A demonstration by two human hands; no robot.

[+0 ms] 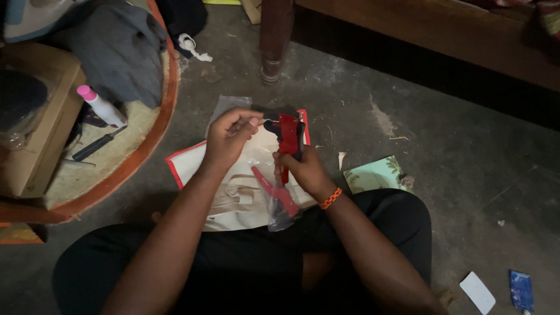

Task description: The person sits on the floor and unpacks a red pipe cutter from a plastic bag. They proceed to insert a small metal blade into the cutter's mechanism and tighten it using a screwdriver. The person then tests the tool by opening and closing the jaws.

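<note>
1. The red hand tool (287,146) stands nearly upright between the two hands, above the person's lap and over a pale printed sheet with a red edge (192,166) that lies on the floor.
2. Its long axis runs away from the body: dark head at the far end, handles pointing back toward the lap. One red handle (274,189) splays out toward the left hand's side.
3. The right hand (306,169) is clamped round the tool's lower body, just under the head, and carries its weight. Clear plastic wrapping (280,216) hangs below this hand, partly around the splayed handle.
4. The left hand (228,140) sits just beside the tool's head, at about the same height, fingers pinched together near a small part by the head; what they pinch is too small to tell.
5. Both hands are at the tool; the right one holds it, the left one only meets its far end from the side.
6. Well beyond the left hand, a screwdriver (96,146) and a pink-capped white bottle (102,106) lie on a round orange-rimmed tray (157,134).
</note>
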